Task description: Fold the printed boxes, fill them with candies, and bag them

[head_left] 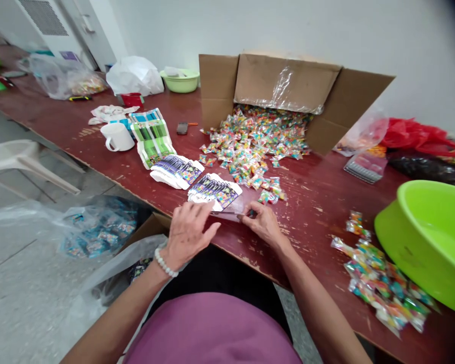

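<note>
My right hand pinches the edge of a see-through plastic piece, perhaps a small bag, at the table's front edge. Left of it, my left hand is open with fingers apart, near the piece's other end. Just beyond lies a fanned row of purple printed cards. A second purple row overlaps the table edge farther left, followed by a green stack. Small wrapped candies spill from a cardboard box lying on its side, reaching close to my right hand.
A green basin stands at the right beside bagged candies. A white mug is at the left edge of the red table. Below the front edge hang open plastic bags. A white stool stands left.
</note>
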A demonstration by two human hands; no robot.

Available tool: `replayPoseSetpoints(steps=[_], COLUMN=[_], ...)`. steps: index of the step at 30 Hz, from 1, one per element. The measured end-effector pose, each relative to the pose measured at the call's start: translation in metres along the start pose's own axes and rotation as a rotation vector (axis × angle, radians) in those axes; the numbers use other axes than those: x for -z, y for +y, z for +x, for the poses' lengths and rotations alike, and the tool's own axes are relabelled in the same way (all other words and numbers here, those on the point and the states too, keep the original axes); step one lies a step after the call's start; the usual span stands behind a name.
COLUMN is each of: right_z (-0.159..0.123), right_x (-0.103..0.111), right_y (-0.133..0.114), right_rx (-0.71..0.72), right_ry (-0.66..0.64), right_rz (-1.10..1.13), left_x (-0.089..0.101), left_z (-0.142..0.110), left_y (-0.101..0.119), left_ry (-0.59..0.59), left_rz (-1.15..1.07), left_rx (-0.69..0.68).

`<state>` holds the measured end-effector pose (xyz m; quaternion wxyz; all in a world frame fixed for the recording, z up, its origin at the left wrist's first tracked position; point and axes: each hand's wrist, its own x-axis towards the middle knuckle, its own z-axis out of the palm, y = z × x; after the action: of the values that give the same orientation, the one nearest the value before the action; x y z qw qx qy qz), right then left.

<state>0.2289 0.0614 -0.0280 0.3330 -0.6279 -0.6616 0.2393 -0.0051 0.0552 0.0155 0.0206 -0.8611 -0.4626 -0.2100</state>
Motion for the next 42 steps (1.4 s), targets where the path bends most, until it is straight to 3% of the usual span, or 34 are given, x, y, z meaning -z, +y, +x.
replayPoseSetpoints(steps=[3, 5, 8, 11, 14, 17, 22, 25, 30, 37, 39, 42], right_z=[-0.009, -0.012, -0.014, -0.017, -0.027, -0.04, -0.051, -0.054, -0.057, -0.053, -0.053, -0.054], right_x=[0.007, 0.01, 0.013, 0.011, 0.004, -0.005, -0.01, -0.011, -0.014, -0.003, 0.0, 0.003], right_y=[-0.006, -0.007, -0.001, 0.001, -0.017, -0.046, -0.073, -0.076, -0.075, -0.075, -0.077, -0.079], right_rx=[0.105, 0.086, 0.021, 0.064, 0.155, 0.266, 0.324, 0.277, 0.216, 0.191, 0.202, 0.203], right_ry=[-0.045, -0.034, 0.02, 0.09, 0.184, 0.153, -0.045, -0.11, -0.028, -0.156, -0.197, -0.286], right_rz=[0.014, -0.013, -0.04, 0.052, 0.154, 0.169, 0.117, 0.128, 0.175, 0.214, 0.257, 0.339], left_x=[0.001, 0.0, -0.002, -0.001, 0.0, 0.001, 0.008, 0.012, 0.012, 0.008, 0.009, 0.012], left_z=[0.011, 0.012, 0.007, -0.004, -0.016, -0.024, -0.03, -0.031, -0.035, -0.044, -0.045, -0.045], left_y=[0.011, 0.014, 0.012, 0.009, 0.013, 0.023, 0.029, 0.028, 0.028, 0.028, 0.025, 0.017], left_ry=[-0.199, -0.266, -0.302, -0.348, -0.42, -0.45, -0.5, -0.516, -0.536, -0.545, -0.601, -0.794], left_rz=[-0.01, -0.146, -0.616, -1.222, -1.542, -1.618, -1.453, -1.413, -1.474, -1.562, -1.576, -1.629], left_rx=[-0.092, -0.016, 0.326, 0.717, 0.871, 0.809, 0.593, 0.575, 0.61, 0.66, 0.653, 0.613])
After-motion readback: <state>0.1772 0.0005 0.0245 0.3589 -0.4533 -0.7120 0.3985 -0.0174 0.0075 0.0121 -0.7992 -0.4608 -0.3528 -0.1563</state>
